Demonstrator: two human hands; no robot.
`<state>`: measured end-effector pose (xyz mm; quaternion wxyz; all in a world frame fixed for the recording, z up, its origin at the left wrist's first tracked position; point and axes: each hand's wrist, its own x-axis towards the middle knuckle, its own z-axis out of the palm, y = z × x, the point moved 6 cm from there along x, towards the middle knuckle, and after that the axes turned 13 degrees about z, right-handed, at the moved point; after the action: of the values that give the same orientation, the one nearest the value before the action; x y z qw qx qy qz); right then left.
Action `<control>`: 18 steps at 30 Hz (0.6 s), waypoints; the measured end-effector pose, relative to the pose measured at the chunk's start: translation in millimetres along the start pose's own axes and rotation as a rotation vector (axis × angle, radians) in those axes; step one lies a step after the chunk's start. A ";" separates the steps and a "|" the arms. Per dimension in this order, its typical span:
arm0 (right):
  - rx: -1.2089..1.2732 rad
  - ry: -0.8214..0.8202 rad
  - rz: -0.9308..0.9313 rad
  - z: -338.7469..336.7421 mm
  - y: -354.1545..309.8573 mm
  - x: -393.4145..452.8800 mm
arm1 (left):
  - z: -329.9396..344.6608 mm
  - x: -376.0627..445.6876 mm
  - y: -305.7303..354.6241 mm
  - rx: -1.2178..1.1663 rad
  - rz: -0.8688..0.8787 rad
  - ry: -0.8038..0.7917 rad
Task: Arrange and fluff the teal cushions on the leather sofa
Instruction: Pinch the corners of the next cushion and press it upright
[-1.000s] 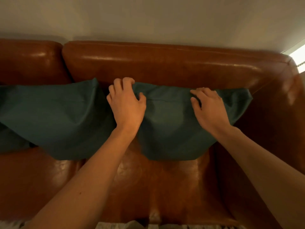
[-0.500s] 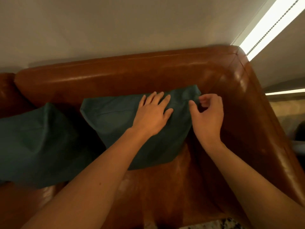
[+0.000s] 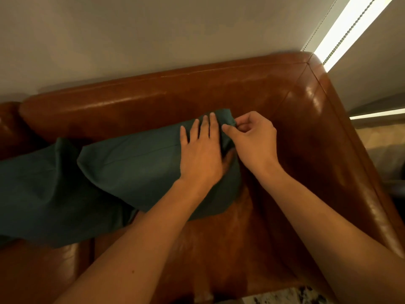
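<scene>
At frame center, a teal cushion (image 3: 140,172) leaned against the leather sofa (image 3: 197,93) backrest. The left hand (image 3: 202,153) pressed flat on it, fingers straight; the right hand (image 3: 254,140) pinched its upper right corner. A second teal cushion (image 3: 39,189) lay at left.

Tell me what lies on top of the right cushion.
The left hand lies flat on the right cushion; the right hand pinches its top corner. The fabric beneath the palm is hidden.
</scene>
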<state>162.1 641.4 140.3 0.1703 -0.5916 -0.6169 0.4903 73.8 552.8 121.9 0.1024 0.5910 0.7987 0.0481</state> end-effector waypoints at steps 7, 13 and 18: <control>0.216 -0.049 0.060 -20.7 47.6 -9.6 | -32.7 -31.4 -23.4 -0.103 -0.129 0.174; 0.673 -0.118 0.963 1.1 214.6 -17.0 | -61.5 -67.5 -49.6 -0.552 -0.262 0.443; 0.563 -0.124 0.874 2.6 194.4 -13.0 | -55.8 -82.9 -71.3 -0.787 -0.359 0.514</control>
<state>272.6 593.5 -12.8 0.0653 -0.6950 -0.1655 0.6966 18.1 454.9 170.9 0.1239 0.3299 0.8086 0.4713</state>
